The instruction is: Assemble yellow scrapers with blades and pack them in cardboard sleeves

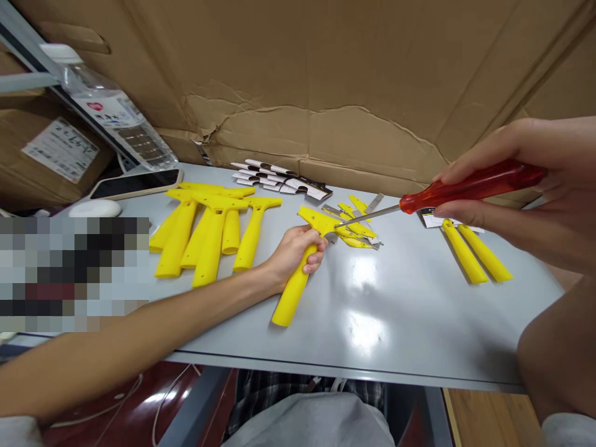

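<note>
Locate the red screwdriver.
Head view, right of centre: the red screwdriver is in the right hand, pointing left at the yellow tool in the left hand.

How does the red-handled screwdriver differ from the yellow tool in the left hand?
The screwdriver has a translucent red grip and thin metal shaft; the yellow tool is opaque, with a wide T-shaped head.
The screwdriver points across the view; the yellow tool's handle slants toward the person.
Shared: each is held, one per hand.
</note>
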